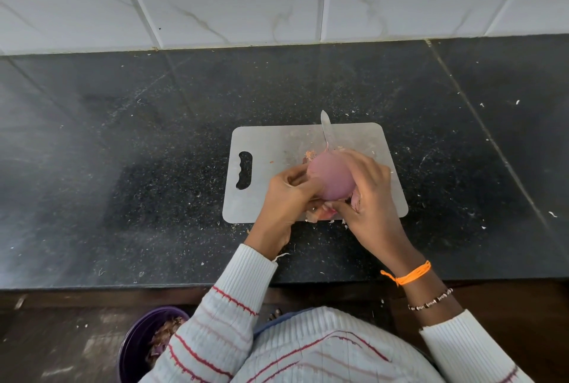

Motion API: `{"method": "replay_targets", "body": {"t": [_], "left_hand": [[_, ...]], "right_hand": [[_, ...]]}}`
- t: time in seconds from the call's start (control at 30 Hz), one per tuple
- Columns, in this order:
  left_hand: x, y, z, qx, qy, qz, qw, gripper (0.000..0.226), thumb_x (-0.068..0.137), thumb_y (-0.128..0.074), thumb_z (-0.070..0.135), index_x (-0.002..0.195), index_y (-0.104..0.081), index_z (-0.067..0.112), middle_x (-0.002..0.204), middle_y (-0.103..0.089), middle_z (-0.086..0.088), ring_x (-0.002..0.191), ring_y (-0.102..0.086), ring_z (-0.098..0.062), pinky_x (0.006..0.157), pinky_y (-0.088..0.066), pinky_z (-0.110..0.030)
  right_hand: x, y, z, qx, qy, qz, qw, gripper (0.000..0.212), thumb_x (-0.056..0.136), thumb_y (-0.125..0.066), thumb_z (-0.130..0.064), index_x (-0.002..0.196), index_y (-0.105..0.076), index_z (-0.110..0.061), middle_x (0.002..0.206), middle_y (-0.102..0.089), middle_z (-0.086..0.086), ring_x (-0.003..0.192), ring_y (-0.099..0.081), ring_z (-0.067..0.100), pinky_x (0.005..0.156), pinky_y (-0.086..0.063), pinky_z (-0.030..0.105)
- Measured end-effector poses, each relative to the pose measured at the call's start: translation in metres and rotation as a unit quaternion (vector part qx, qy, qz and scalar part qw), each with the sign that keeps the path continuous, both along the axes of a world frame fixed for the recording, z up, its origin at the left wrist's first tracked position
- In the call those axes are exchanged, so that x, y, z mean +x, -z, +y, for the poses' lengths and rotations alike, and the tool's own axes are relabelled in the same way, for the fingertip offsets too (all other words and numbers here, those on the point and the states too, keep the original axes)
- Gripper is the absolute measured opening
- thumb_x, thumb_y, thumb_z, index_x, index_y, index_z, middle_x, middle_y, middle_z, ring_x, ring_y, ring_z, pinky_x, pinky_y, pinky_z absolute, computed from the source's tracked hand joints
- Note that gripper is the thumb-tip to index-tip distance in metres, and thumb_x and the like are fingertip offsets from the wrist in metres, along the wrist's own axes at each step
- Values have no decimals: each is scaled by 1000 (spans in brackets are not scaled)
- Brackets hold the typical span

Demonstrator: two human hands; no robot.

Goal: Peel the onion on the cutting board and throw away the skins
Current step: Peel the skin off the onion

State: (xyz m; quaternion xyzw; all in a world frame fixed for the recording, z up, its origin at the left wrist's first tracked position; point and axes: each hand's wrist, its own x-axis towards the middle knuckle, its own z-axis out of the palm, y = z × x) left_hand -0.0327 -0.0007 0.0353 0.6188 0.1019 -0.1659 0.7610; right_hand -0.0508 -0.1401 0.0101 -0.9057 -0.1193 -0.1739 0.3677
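Note:
A pale purple onion (331, 176) is held just above the grey cutting board (271, 148), its smooth peeled side up. My left hand (284, 197) grips its left side with curled fingers. My right hand (366, 194) wraps over its right side, thumb at the bottom edge beside loose skin. Torn pinkish skins (320, 213) lie under the hands at the board's near edge. More bits of skin (309, 153) sit behind the onion.
A knife blade (326, 130) lies on the board behind the onion, tip pointing to the tiled wall. The board rests on a dark speckled counter (138, 167). A purple bin (138, 345) holding skins stands on the floor at lower left.

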Motion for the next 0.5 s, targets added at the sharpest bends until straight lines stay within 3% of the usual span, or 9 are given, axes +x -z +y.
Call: {"method": "replay_targets", "body": {"t": [0.2,0.3,0.5], "left_hand": [[1,1,1,80,-17,-34,996,40,62,-59,15,100,-68,8,88,-73,-9,81,-71,-21,75,-59,-37],[1,1,3,110,-6,-44,993,40,60,-59,17,98,-69,11,90,-73,-10,86,-71,-23,79,-58,-41],[2,5,8,120,-32,-48,991,35,78,-55,-6,109,-67,2,90,-73,-11,84,-71,-22,76,-58,-39]], "right_hand": [[0,0,3,-12,-13,-3,1000,74,68,-77,-1,134,-46,-13,130,-41,-6,115,-25,4,97,-18,0],[0,0,4,-15,-15,-6,1000,74,67,-77,-2,133,-46,-12,132,-44,-1,114,-25,4,97,-17,-1],[1,1,3,-1,4,4,1000,77,64,-83,-6,132,-46,-10,132,-49,6,117,-38,20,95,-19,-1]]}}
